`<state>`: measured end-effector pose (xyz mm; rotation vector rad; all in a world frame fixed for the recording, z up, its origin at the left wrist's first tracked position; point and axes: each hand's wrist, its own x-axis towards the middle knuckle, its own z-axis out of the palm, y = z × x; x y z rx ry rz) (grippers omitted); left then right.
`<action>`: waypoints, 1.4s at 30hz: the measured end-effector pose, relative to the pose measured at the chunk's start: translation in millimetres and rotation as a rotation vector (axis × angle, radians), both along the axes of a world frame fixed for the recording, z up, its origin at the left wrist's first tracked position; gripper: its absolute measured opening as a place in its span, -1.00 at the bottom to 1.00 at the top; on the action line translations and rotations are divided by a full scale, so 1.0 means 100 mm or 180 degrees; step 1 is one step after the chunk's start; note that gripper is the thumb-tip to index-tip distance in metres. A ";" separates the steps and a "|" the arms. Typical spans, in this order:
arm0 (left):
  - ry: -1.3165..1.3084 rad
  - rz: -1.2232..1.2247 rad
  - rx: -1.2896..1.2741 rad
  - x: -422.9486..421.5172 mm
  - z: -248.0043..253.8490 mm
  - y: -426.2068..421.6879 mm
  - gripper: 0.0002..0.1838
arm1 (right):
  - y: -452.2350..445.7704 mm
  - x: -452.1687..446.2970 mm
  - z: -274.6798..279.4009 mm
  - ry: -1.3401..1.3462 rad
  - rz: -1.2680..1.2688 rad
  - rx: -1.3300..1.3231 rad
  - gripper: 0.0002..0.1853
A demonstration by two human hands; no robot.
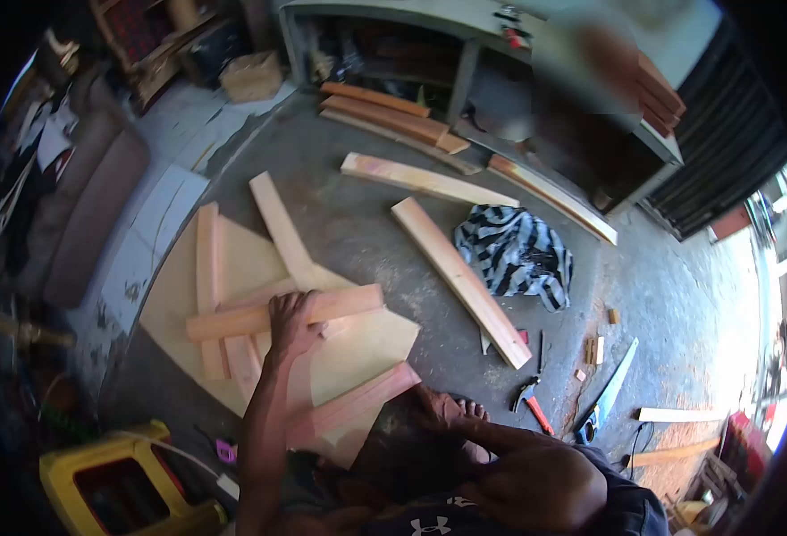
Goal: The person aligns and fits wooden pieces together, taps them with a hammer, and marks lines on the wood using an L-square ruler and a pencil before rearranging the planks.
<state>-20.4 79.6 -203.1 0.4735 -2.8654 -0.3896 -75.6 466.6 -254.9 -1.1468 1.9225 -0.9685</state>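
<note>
My left hand point(293, 319) is closed over the middle of a wooden plank point(347, 304), which lies across other boards. Beneath it a pale plywood sheet point(371, 338) rests on the floor. Another plank point(357, 404) crosses the sheet's near side. Close to that plank's right end is my right hand point(435, 406), dark and partly merged with my foot, so its fingers are not clear. On the sheet's left stands an upright-running board point(207, 268), and a further board point(279, 228) extends from its far edge.
A long plank point(460, 281) lies beside a striped cloth point(518, 255). To the right are a hammer point(532, 405) and a blue-handled handsaw point(610, 393). A yellow-framed object point(63, 464) sits at lower left. Stacked boards point(384, 121) lie before a workbench point(375, 13).
</note>
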 end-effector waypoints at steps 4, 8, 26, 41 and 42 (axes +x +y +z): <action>-0.0177 0.0172 0.0165 0.05 -0.01 -0.21 -0.24 | -0.16 -0.06 -0.06 -0.0219 -0.0136 -0.0112 -0.31; -0.0196 0.0252 0.0042 0.08 -0.01 -0.22 -0.21 | -0.23 -1.15 0.16 0.0521 0.0061 0.0184 -0.49; -0.1583 0.1931 0.1158 -0.67 0.59 0.01 0.16 | -0.15 -3.71 2.01 0.3072 -0.1853 -0.0112 -0.42; -0.2159 0.2602 0.0569 -1.41 -0.04 -0.84 -0.01 | 0.26 0.29 0.33 0.0667 -0.1545 0.3178 -0.45; -0.2168 0.2621 0.0595 -1.42 -0.10 -0.84 -0.01 | 0.31 0.39 0.28 0.0610 -0.1526 0.3327 -0.44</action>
